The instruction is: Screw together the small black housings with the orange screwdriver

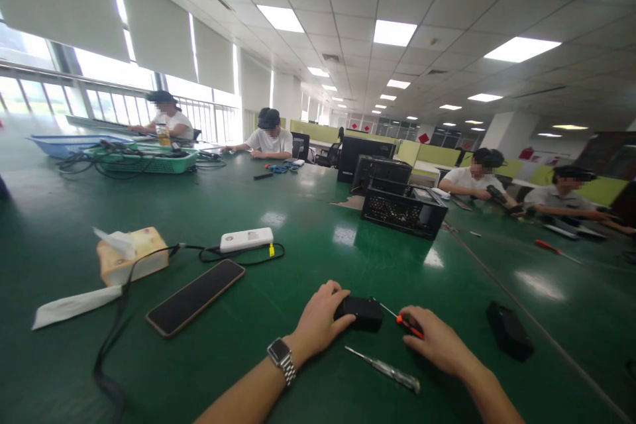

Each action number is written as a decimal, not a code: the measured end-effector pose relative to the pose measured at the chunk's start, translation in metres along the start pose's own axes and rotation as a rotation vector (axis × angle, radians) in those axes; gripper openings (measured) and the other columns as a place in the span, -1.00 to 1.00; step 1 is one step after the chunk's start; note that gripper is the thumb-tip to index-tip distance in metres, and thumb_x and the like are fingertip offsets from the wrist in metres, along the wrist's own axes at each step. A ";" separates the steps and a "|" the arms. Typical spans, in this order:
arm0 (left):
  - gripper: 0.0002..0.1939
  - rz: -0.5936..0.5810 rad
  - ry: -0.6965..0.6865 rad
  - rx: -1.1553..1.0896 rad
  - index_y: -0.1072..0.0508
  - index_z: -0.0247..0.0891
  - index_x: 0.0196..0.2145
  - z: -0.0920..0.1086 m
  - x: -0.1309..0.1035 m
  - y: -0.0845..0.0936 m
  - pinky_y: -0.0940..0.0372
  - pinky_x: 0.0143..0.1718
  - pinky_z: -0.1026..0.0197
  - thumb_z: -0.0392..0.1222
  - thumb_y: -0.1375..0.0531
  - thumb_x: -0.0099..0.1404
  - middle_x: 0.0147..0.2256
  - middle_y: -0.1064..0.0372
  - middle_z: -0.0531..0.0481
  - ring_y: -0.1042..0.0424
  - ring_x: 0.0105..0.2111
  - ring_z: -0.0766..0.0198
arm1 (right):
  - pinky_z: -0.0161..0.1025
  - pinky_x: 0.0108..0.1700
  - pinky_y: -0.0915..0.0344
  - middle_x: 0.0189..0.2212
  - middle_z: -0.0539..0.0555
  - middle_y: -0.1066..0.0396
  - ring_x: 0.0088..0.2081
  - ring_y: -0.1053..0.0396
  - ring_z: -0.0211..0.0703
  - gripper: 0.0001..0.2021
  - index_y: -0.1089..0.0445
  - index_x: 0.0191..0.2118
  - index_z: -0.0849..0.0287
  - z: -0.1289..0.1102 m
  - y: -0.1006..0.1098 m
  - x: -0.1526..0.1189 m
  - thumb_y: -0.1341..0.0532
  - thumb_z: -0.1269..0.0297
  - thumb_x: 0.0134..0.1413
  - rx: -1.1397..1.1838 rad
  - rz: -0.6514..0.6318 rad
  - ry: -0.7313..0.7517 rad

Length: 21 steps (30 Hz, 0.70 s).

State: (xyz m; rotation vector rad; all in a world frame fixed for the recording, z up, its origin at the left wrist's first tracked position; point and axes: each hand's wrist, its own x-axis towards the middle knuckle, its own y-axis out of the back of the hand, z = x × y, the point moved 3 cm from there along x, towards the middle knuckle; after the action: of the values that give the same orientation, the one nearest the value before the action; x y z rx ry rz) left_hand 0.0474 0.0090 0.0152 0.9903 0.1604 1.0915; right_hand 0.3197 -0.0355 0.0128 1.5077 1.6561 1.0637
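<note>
My left hand (320, 315), with a watch on its wrist, is closed around the left end of a small black box (366, 313) that lies on the green table. In my right hand (437, 338) is a screwdriver (408, 326) with an orange and black handle. Its thin shaft points left, and the tip is at the right back corner of the box; whether it touches a screw is too small to tell. A second screwdriver (385, 369), with a clear handle, lies between my hands near the front. Farther right rests another black box (509, 330).
Left on the table (308, 245) are a phone (196, 297), a tissue pack (133, 262), a white power strip (247, 239) and a black cable. Beyond stand black computer cases (405, 212) and a green basket (144, 160) of cables. Several people sit around the table.
</note>
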 end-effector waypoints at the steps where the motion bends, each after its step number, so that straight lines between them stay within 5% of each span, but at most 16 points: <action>1: -0.60 0.005 -0.004 -0.003 -0.42 -0.17 -0.01 0.002 0.000 0.002 -0.31 -0.06 0.06 -0.10 -0.27 0.19 -0.07 -0.32 -0.10 -0.35 -0.10 0.06 | -0.14 -0.16 -0.33 -0.26 0.08 -0.51 -0.24 -0.44 -0.04 -0.71 -0.46 -0.10 0.06 0.007 0.003 -0.001 -0.19 0.14 0.06 0.043 0.013 -0.029; 6: -0.64 0.084 -0.021 -0.107 -0.43 -0.18 -0.14 0.003 -0.004 0.006 -0.30 -0.10 0.14 -0.21 -0.34 0.08 -0.11 -0.33 -0.04 -0.36 -0.14 0.12 | -0.17 -0.05 -0.31 -0.13 0.11 -0.48 -0.09 -0.41 -0.04 -0.65 -0.45 -0.05 0.12 0.005 0.019 -0.003 -0.08 0.08 0.20 0.324 0.252 0.045; 12: -0.68 0.161 0.004 -0.097 -0.42 -0.19 -0.18 0.000 -0.006 0.009 -0.31 -0.14 0.13 -0.29 -0.31 0.07 -0.19 -0.38 -0.02 -0.39 -0.20 0.13 | -0.24 -0.25 -0.30 -0.32 0.07 -0.47 -0.30 -0.41 -0.14 -0.67 -0.52 -0.11 0.12 -0.029 0.021 -0.010 -0.08 0.11 0.22 0.251 0.093 0.144; 21: -0.61 0.178 -0.099 -0.071 -0.44 -0.21 -0.14 0.013 -0.009 0.013 -0.34 -0.09 0.10 -0.38 -0.33 0.03 -0.15 -0.39 -0.05 -0.38 -0.14 0.12 | -0.24 -0.25 -0.28 -0.34 0.08 -0.44 -0.31 -0.39 -0.15 -0.67 -0.53 -0.13 0.12 -0.037 0.025 -0.012 -0.05 0.16 0.23 0.077 0.092 0.156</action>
State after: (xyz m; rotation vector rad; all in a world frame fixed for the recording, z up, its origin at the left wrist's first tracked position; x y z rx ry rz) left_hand 0.0416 -0.0043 0.0298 1.0062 -0.0475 1.1996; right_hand 0.3008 -0.0525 0.0514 1.5991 1.7663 1.2066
